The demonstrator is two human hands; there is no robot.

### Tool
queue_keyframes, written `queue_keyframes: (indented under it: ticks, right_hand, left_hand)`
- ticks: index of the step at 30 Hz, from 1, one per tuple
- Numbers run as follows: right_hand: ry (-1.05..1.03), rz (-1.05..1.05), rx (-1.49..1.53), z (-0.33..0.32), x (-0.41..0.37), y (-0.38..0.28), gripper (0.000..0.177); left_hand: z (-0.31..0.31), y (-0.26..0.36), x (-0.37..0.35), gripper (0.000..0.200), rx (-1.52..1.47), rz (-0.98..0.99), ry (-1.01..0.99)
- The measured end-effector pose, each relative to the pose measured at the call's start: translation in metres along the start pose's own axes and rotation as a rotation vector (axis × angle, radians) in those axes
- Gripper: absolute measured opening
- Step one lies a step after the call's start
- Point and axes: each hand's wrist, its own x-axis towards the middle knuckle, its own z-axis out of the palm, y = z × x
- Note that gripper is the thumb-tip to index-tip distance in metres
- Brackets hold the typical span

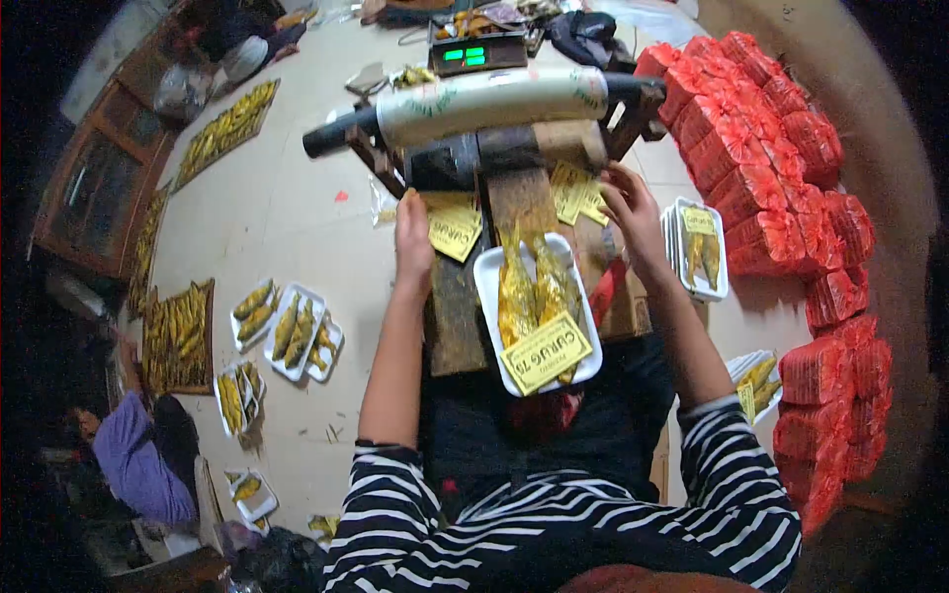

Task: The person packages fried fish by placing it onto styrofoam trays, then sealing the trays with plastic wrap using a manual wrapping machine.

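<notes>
a white tray holding two golden fish side by side sits at the near end of a wooden stand, just above the lap of a person in striped sleeves. a yellow label lies across the lower part of the fish.

the left hand stands upright beside a pile of yellow labels, fingers straight and together; the right hand is raised near more labels, fingers bent and parted from the thumb. whether either grips film cannot be told. above them, a printed film roll spans the stand, with a scale lit green behind it.

at right, a stack of trays carries fish and a label in its top one; lower down, another group of trays also holds fish with a label. beyond, red packs are piled in rows. at left, fish fill several floor trays and line flat racks, near a second person in purple.
</notes>
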Motion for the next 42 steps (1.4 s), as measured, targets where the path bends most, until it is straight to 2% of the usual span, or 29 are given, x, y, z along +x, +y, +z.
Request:
queue_keyframes:
  ticks: [2, 3, 4, 5, 6, 8, 9, 10, 11, 12, 13, 15, 17, 18, 19, 20, 21, 22, 23, 24, 26, 28, 31, 34, 35, 36, 39, 41, 42]
  right_hand:
    - [0.113, -0.048, 0.081, 0.011, 0.065, 0.053, 0.053]
    - [0.094, -0.08, -0.064, 0.015, 0.086, 0.057, 0.053]
    - [0.075, -0.108, -0.21, 0.02, 0.102, 0.058, 0.053]
    - [0.083, -0.069, -0.11, 0.029, 0.114, 0.062, 0.061]
    - [0.14, -0.078, -0.149, 0.03, 0.136, 0.092, 0.057]
    - [-0.007, 0.178, -0.32, 0.034, 0.118, 0.036, 0.042]
    - [-0.007, 0.141, -0.116, 0.033, 0.113, 0.04, 0.04]
    - [-0.006, 0.109, 0.085, 0.029, 0.106, 0.046, 0.038]
    - [-0.178, 0.127, 0.254, 0.015, 0.074, 0.008, 0.029]
    - [-0.139, 0.329, 0.399, 0.007, 0.057, -0.008, 0.025]
    - [-0.065, 0.28, 0.185, 0.004, 0.028, -0.03, 0.024]
    - [-0.175, 0.353, 0.194, -0.03, -0.023, -0.032, 0.027]
    - [-0.38, 0.485, 0.219, -0.065, -0.082, -0.036, 0.032]
    - [-0.618, 0.513, 0.193, -0.083, -0.1, -0.028, 0.039]
    - [-0.7, 0.575, 0.206, -0.097, -0.126, -0.015, 0.043]
    - [-0.742, 0.712, 0.174, -0.108, -0.15, -0.009, 0.042]
    - [-0.751, 0.833, 0.223, -0.108, -0.168, -0.009, 0.039]
    - [-0.777, 0.646, 0.09, -0.104, -0.179, -0.001, 0.036]
    - [-0.735, 0.595, -0.064, -0.103, -0.184, 0.001, 0.036]
    - [-0.692, 0.539, -0.216, -0.095, -0.187, 0.001, 0.036]
    - [-0.541, 0.635, -0.187, -0.079, -0.188, 0.006, 0.035]
    - [-0.406, 0.714, -0.009, -0.062, -0.194, 0.009, 0.038]
    - [-0.165, 0.721, 0.407, -0.038, -0.205, 0.017, 0.045]
    - [-0.056, 0.584, 1.037, -0.04, -0.21, 0.022, 0.04]
    - [0.01, 0.695, 1.027, -0.028, -0.217, 0.028, 0.041]
    - [0.078, 0.81, 1.011, -0.007, -0.224, 0.028, 0.042]
    - [0.04, 0.939, 1.1, 0.017, -0.25, 0.015, 0.043]
    - [0.027, 0.886, 1.15, 0.007, -0.241, 0.009, 0.045]
    - [0.02, 0.858, 1.173, 0.006, -0.235, 0.004, 0.046]
  left_hand:
    - [0.029, 0.005, 0.048, 0.063, 0.01, -0.069, 0.108]
    - [0.038, 0.008, 0.063, 0.068, 0.042, -0.103, 0.152]
    - [0.04, 0.011, 0.079, 0.054, 0.12, -0.052, 0.15]
    - [0.044, 0.01, 0.084, 0.044, 0.16, -0.07, 0.152]
    - [0.045, 0.023, 0.08, 0.034, 0.203, -0.096, 0.156]
    - [0.042, 0.026, 0.07, 0.024, -0.145, -0.13, 0.085]
    - [0.038, 0.027, 0.055, 0.019, -0.315, -0.162, 0.053]
    - [0.034, 0.059, 0.026, 0.014, -0.352, -0.18, 0.062]
    - [0.031, 0.072, 0.003, 0.013, -0.401, -0.203, 0.08]
    - [0.026, 0.079, -0.019, 0.014, -0.446, -0.238, 0.099]
    - [0.019, 0.084, -0.042, 0.014, -0.369, -0.245, 0.029]
    - [0.002, 0.093, -0.093, 0.015, -0.229, -0.247, -0.123]
    - [-0.016, 0.101, -0.158, 0.019, -0.175, -0.44, -0.485]
    - [-0.02, 0.096, -0.189, 0.025, -0.251, -0.492, -0.573]
    - [-0.026, 0.093, -0.213, 0.017, -0.353, -0.569, -0.663]
    - [-0.031, 0.082, -0.238, 0.011, -0.37, -0.664, -0.648]
    - [-0.022, 0.083, -0.254, 0.009, -0.188, -0.531, -0.36]
    - [-0.01, 0.085, -0.266, 0.01, -0.005, -0.392, -0.076]
    - [-0.005, 0.084, -0.277, 0.014, 0.163, -0.426, 0.136]
    - [0.0, 0.075, -0.292, 0.016, -0.044, -0.487, 0.188]
    - [0.027, 0.088, -0.281, 0.019, -0.35, -0.689, -0.209]
    - [0.055, 0.082, -0.254, 0.022, -0.691, -0.928, 0.113]
    - [0.055, 0.068, -0.251, 0.017, -0.193, -0.516, 0.194]
    - [0.047, 0.075, -0.265, 0.014, -0.506, -0.603, 0.144]
    - [0.046, 0.081, -0.27, 0.012, -0.585, -0.684, 0.107]
    - [0.045, 0.077, -0.278, 0.011, -0.521, -0.666, 0.024]
    - [0.036, 0.078, -0.274, 0.014, -0.117, -0.496, -0.101]
    - [0.031, 0.089, -0.265, 0.017, 0.105, -0.328, -0.113]
    - [0.029, 0.081, -0.266, 0.019, 0.069, -0.39, -0.067]
